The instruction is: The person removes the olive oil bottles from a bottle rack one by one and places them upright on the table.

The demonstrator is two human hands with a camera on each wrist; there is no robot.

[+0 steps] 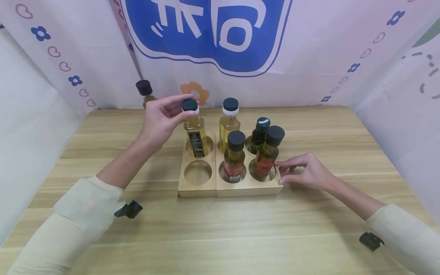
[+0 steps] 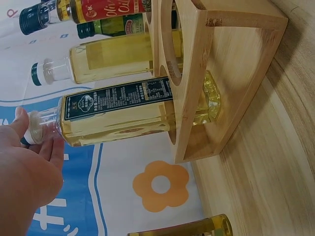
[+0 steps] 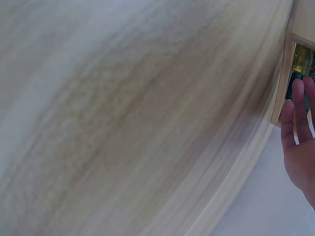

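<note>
My left hand (image 1: 159,120) pinches the dark green cap and neck of an oil bottle (image 2: 123,110). This bottle holds pale yellow oil, bears a black label, and stands in the back-left hole of a light wooden rack (image 1: 197,193). The left wrist view shows its base through the rack's open end. At the rack's right end, my right hand (image 1: 311,172) rests its fingertips on the edge; its fingers look fairly straight in the right wrist view. Beside that hand stands a red-labelled olive oil bottle (image 1: 264,164) in the front-right hole.
Other rack holes contain a second pale oil bottle (image 1: 225,126), a dark green bottle (image 1: 258,137) and another red-labelled bottle (image 1: 234,164). The front-left hole (image 1: 198,173) is vacant. Behind my left hand stands a black-capped bottle (image 1: 144,88). A printed cloth (image 1: 295,88) hangs behind the table (image 1: 240,236).
</note>
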